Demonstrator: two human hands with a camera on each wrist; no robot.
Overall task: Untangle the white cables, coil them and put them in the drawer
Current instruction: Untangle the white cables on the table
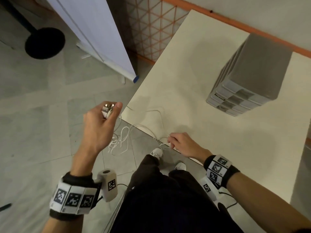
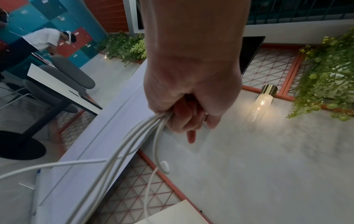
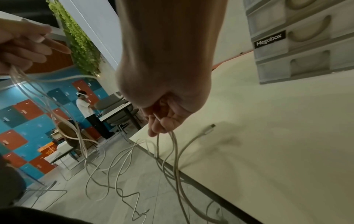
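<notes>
Both hands grip the white cables (image 1: 123, 140): left hand (image 1: 101, 125) fisted around plug ends off the bench (image 1: 210, 115), right hand (image 1: 182, 145) pinching strands at its edge; closed drawer unit (image 1: 249, 78) stands well apart.

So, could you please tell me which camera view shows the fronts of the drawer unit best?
The right wrist view: the drawer unit faces the camera, showing curved handles and a Megabox label. The head view shows it from above on the table, fronts foreshortened. The left wrist view does not show it.
</notes>
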